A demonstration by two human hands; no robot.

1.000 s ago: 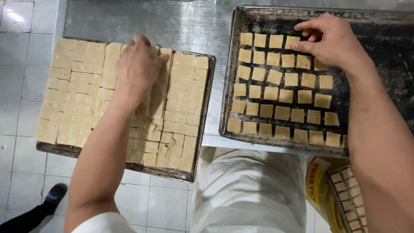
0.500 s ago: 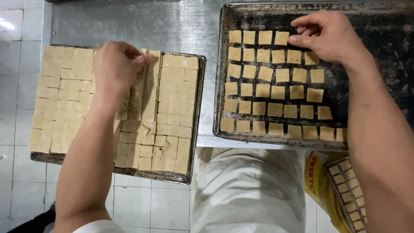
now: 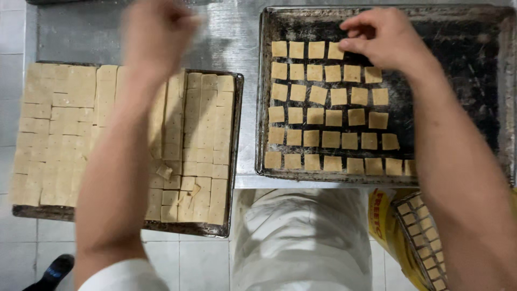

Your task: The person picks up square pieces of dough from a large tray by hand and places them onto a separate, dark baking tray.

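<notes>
My left hand (image 3: 156, 32) is lifted and blurred above the steel table, just past the far edge of the left tray (image 3: 235, 161). That tray holds a sheet of pale dough cut into small squares (image 3: 64, 118), with some loose pieces near its front middle. Whether this hand holds anything is hidden by the blur. My right hand (image 3: 385, 37) hovers over the dark baking tray (image 3: 458, 64), its fingertips pinched on a dough square (image 3: 336, 51) at the end of the top row. Several rows of separated squares (image 3: 323, 116) fill the left part of that tray.
Both trays sit on a steel table (image 3: 226, 37) whose front edge is by my white apron (image 3: 301, 242). Below are a white tiled floor, a black shoe (image 3: 54, 269) at bottom left, and another rack of squares beside yellow packaging (image 3: 417, 237) at bottom right.
My left hand has lifted off the cut dough sheet and moved up and to the right. My right hand has shifted slightly left along the top row of the dark tray.
</notes>
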